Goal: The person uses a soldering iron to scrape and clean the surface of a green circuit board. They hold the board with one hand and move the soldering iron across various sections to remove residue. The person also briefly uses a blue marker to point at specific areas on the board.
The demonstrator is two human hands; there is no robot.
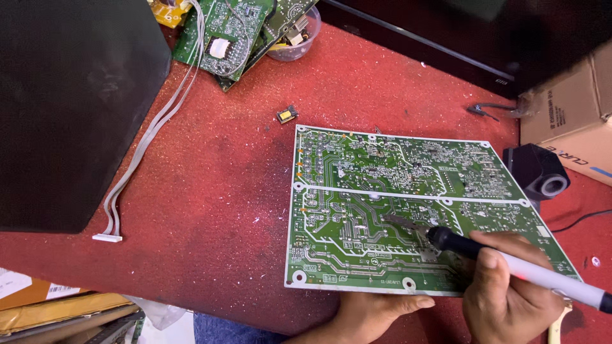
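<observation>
Here, one soldering iron meets one large green circuit board on the red table.
The right hand's (pixel 507 286) fingers (pixel 488 264) are wrapped tight around the white-and-black soldering iron (pixel 510 262), its tip touching the circuit board (pixel 382 191) near its middle. The left hand (pixel 370 315) pinches the board's near edge, thumb on top. Open red table (pixel 217 210) lies to the board's left, up to one grey ribbon cable (pixel 137 156) and one black box (pixel 70 108). Two smaller boards (pixel 223 35) lie at the far edge; one cardboard box (pixel 567 108) crowds the right.
</observation>
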